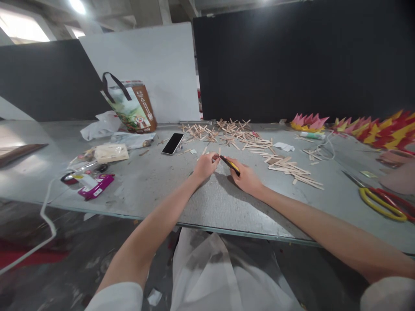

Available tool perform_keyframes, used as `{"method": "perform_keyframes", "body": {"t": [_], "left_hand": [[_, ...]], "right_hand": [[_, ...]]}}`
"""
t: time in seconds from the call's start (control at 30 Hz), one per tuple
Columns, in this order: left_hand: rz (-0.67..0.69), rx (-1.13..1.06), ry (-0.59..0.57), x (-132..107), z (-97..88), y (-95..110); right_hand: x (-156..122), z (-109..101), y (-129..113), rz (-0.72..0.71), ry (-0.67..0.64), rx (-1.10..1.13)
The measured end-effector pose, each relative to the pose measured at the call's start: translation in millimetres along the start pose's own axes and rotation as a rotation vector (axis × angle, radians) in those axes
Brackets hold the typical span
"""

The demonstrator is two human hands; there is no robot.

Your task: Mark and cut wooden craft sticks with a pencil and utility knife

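My right hand (247,178) is wrapped round a yellow and black utility knife (231,166), its tip pointing up and left toward my other hand. My left hand (205,166) is closed in a pinch just left of the knife tip. A short end of a wooden craft stick (219,150) shows beside its fingertips; most of it is hidden. Beyond both hands lies a heap of craft sticks (231,129), some joined in crossed shapes. Loose flat sticks (293,169) are spread out to the right of my right hand.
A black phone (173,143) lies left of the sticks. A carrier bag (132,108) stands at the back left, with a purple packet (96,186) nearer. Yellow-handled scissors (381,203) lie at the right, before red and yellow paper spikes (389,131). The table edge (227,231) runs close to me.
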State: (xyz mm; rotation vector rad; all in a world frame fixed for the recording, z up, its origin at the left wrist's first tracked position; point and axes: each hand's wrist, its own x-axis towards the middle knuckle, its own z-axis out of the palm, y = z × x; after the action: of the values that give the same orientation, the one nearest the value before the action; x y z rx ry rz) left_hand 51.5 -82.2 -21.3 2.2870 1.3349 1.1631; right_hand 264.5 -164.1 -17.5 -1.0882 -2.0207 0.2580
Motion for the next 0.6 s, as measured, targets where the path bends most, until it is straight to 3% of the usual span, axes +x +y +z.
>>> {"method": "perform_keyframes", "body": {"t": [0.6], "left_hand": [[0.025,0.020,0.021,-1.0,-2.8,2.4]], "right_hand": [[0.5,-0.7,-0.2,0.012,-0.005,-0.017]]}}
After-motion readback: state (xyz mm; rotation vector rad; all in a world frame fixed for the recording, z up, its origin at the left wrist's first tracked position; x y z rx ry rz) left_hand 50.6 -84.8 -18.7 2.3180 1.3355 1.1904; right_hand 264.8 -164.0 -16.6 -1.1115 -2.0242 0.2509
